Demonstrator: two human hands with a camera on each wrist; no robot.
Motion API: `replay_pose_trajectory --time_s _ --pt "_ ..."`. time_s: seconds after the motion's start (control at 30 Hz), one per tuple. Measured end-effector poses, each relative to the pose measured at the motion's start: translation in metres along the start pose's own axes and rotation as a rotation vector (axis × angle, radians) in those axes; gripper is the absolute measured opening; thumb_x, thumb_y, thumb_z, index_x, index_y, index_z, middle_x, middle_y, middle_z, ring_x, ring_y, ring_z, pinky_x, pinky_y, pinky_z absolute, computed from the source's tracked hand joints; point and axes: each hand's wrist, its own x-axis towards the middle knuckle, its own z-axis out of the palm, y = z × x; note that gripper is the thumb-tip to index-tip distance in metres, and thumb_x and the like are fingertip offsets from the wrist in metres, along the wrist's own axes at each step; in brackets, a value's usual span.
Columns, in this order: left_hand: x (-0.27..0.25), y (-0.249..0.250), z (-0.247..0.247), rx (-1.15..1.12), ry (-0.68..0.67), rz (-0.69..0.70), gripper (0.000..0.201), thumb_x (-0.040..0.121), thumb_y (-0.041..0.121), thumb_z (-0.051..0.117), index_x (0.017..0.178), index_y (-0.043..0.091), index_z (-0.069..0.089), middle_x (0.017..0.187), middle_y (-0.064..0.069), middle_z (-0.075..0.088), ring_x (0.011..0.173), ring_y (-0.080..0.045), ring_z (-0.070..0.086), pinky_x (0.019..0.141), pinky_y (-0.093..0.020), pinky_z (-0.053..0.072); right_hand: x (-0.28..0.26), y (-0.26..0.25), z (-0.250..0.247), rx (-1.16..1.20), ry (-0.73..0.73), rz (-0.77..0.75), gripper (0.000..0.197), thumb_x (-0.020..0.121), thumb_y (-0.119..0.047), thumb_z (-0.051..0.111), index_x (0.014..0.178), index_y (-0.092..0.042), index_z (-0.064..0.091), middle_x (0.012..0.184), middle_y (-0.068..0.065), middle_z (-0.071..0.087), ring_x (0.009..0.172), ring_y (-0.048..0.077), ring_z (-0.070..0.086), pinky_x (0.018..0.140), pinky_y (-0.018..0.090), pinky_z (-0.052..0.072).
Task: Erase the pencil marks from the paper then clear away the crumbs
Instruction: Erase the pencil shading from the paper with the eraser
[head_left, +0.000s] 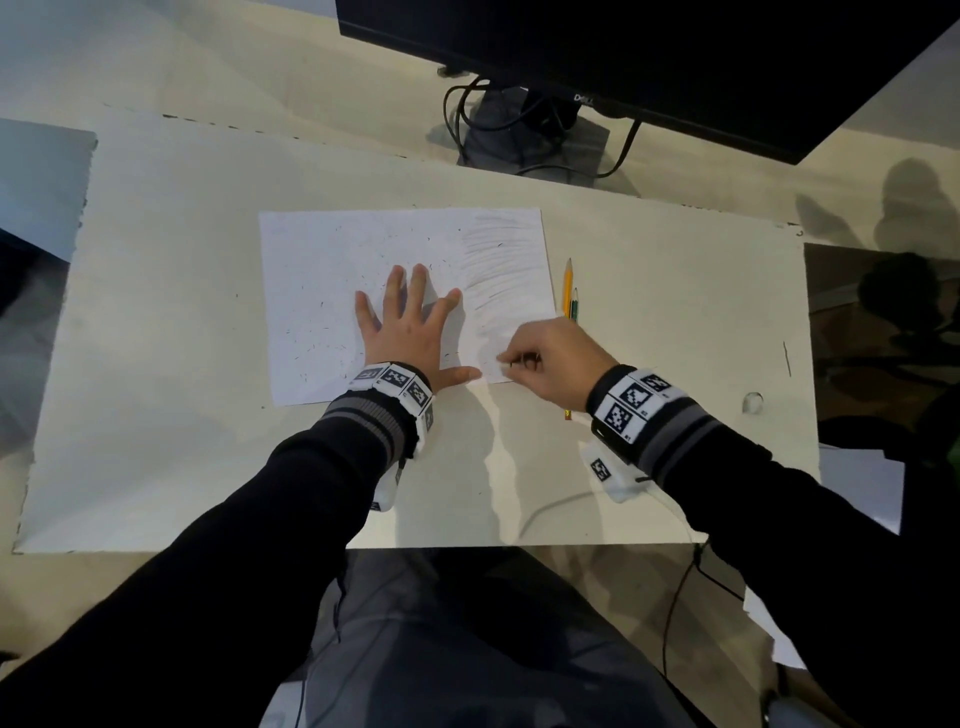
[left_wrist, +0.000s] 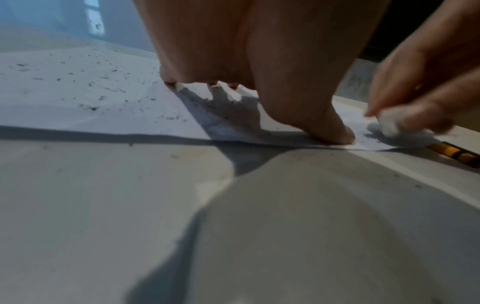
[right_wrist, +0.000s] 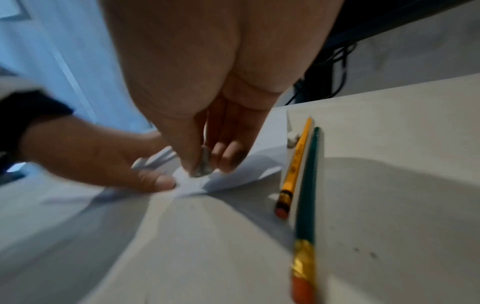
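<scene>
The left hand (head_left: 410, 322) lies spread on the paper (head_left: 322, 270); the right hand (head_left: 550, 358) pinches the eraser (left_wrist: 389, 123), erasing; next it should probably rub the remaining pencil marks (head_left: 504, 260)

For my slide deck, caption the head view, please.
Left hand pins paper; right hand rubs eraser.

Left of the paper (head_left: 332, 291) the white board (head_left: 156, 322) lies bare, open to a passing hand. On the sheet, the left hand (head_left: 410, 332) spreads flat, blocking its middle. Just right of the sheet, a yellow pencil (head_left: 568, 286) and a green pencil (head_left: 574, 304) obstruct that edge. Behind, the monitor (head_left: 649, 57), its stand (head_left: 535, 135) and cables (head_left: 457, 109) overhang the far side.
</scene>
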Motion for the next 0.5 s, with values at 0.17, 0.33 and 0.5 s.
replay_pose_trajectory --time_s 0.17,0.33,0.5 --pt "0.000 -0.016 0.000 0.062 -0.004 0.072 0.107 0.071 0.089 0.045 0.153 0.046 -0.008 0.163 -0.006 -0.018 0.150 -0.031 -0.016 0.114 -0.068 0.004 0.014 -0.008 0.009 0.080 0.182 -0.016 0.009 0.087 -0.017 0.073 0.095 -0.014 0.075 0.085 -0.007 0.065 0.075 0.010 0.062 0.074 0.023 0.051" --pt "0.000 -0.019 -0.002 0.090 -0.031 0.095 0.106 0.071 0.090 0.043 0.150 0.050 -0.015 0.163 -0.005 -0.020 0.149 -0.030 -0.018 0.115 -0.068 0.003 0.005 -0.009 0.026 0.020 0.056 -0.037 0.011 0.088 -0.018 0.071 0.077 -0.017 0.069 0.069 -0.022 0.051 0.068 0.006 0.055 0.069 0.025 0.048" --pt "0.001 -0.019 -0.003 0.082 -0.042 0.093 0.106 0.071 0.090 0.044 0.150 0.051 -0.016 0.162 -0.005 -0.022 0.149 -0.030 -0.021 0.115 -0.068 0.001 0.016 -0.018 0.006 -0.081 -0.082 -0.042 0.011 0.090 -0.022 0.069 0.095 -0.015 0.075 0.088 -0.009 0.069 0.079 0.006 0.059 0.076 0.023 0.049"
